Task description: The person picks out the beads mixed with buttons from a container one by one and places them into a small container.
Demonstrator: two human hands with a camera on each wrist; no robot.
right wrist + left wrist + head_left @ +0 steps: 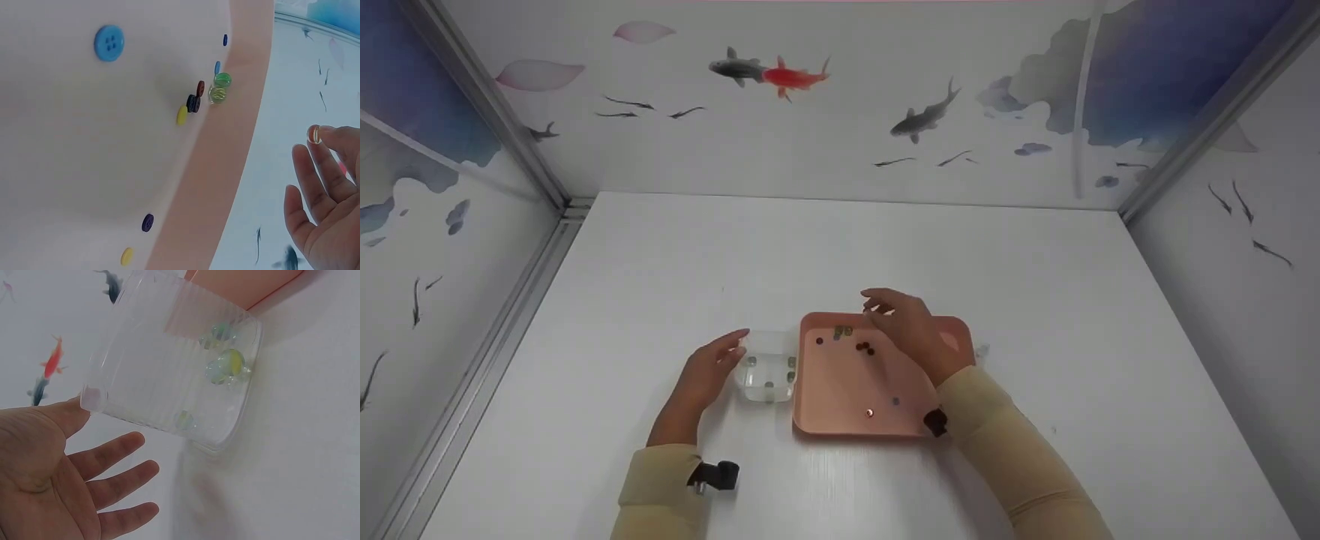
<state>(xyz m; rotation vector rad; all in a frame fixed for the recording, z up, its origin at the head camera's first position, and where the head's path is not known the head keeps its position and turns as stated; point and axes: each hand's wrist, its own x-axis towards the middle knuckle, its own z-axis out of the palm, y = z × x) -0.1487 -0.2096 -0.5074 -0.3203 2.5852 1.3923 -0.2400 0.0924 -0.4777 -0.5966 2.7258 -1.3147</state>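
Note:
My right hand (904, 322) pinches a small glass marble (314, 134) with an orange-red swirl between thumb and fingertip, above the far edge of the pink tray (840, 424). Two greenish marbles (218, 89) lie together in the tray against its wall. Around them are buttons: a light blue button (109, 43), a yellow button (181, 115), and several dark ones. Left of the tray stands a clear plastic container (152, 343) with several marbles (229, 363) at its bottom. My left hand (709, 375) touches the container's rim at a corner, its other fingers loosely extended beside the wall.
The tray and container stand side by side on a white table (660, 247). A small clear object (982, 350) shows at the tray's right edge, partly hidden by my right arm. Printed wall panels (840, 150) enclose the table's back and sides.

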